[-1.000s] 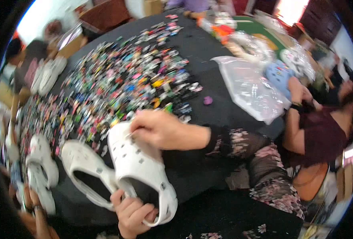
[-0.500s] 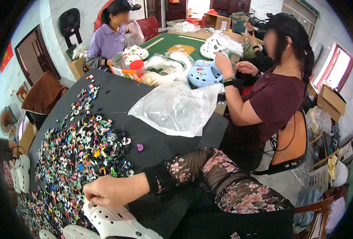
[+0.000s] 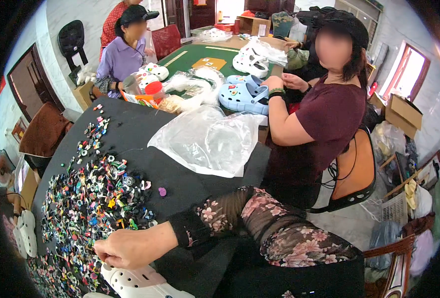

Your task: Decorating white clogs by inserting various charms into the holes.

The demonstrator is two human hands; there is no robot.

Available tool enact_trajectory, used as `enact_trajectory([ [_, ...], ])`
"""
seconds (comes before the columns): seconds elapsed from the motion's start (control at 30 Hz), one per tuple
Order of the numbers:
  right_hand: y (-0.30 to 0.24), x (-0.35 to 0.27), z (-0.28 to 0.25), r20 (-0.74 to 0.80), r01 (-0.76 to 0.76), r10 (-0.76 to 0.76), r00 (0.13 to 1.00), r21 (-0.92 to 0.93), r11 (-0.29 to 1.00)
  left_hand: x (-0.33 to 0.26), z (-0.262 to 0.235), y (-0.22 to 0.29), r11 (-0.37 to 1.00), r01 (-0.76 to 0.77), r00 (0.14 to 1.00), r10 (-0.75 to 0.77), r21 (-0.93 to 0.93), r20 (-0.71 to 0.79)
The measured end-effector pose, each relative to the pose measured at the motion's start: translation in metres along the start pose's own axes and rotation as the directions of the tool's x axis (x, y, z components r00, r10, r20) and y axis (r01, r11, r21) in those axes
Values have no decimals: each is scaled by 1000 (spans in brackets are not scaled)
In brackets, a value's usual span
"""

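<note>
My right hand (image 3: 135, 248) reaches in from the right in a black sheer floral sleeve. Its fingers are curled and pressed together just above the toe of a white clog (image 3: 143, 282) with round holes. What they pinch, if anything, is hidden. The clog lies at the lower edge, partly cut off. Left of and beyond my hand spreads a big heap of small colourful shoe charms (image 3: 100, 193) on a black table covering (image 3: 130, 131). A purple charm (image 3: 162, 191) lies apart from the heap. My left hand is out of view.
A clear plastic bag (image 3: 210, 141) lies mid-table. A co-worker in maroon (image 3: 329, 114) sits at right by blue clogs (image 3: 240, 97); another in purple (image 3: 118, 59) sits at far left. A red-lidded jar (image 3: 154, 91) stands beyond the bag. White clogs (image 3: 27, 233) are at the left edge.
The whole view has shifted slightly. My right hand stays over the clog's toe, with its fingers curled. The co-worker in maroon has turned their head toward me.
</note>
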State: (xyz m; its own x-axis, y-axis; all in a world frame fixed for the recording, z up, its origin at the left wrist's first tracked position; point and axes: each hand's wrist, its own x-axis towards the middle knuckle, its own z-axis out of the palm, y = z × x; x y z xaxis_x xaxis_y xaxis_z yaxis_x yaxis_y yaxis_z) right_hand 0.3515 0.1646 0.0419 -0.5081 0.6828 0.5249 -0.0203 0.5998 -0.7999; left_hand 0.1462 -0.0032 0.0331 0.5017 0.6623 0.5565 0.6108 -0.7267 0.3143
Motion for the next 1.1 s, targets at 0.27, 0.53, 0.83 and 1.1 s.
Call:
enact_trajectory([
  [0.27,11,14,-22,-210,5,-18,978,-63,998,-10,-1,-22,999,-43,996,45,-27,75],
  [0.53,58,36,-66,-336,-212,508,793,629,748,-17,-2,-22,995,-95,993,95,-3,64],
  [0.83,33,29,-91,-355,-95,564,746,781,617,-16,9,-25,991,-134,986,135,16,-93],
  [1.1,8,5,-120,-443,-32,552,706,759,651,-16,12,-21,993,-114,986,115,10,-123],
])
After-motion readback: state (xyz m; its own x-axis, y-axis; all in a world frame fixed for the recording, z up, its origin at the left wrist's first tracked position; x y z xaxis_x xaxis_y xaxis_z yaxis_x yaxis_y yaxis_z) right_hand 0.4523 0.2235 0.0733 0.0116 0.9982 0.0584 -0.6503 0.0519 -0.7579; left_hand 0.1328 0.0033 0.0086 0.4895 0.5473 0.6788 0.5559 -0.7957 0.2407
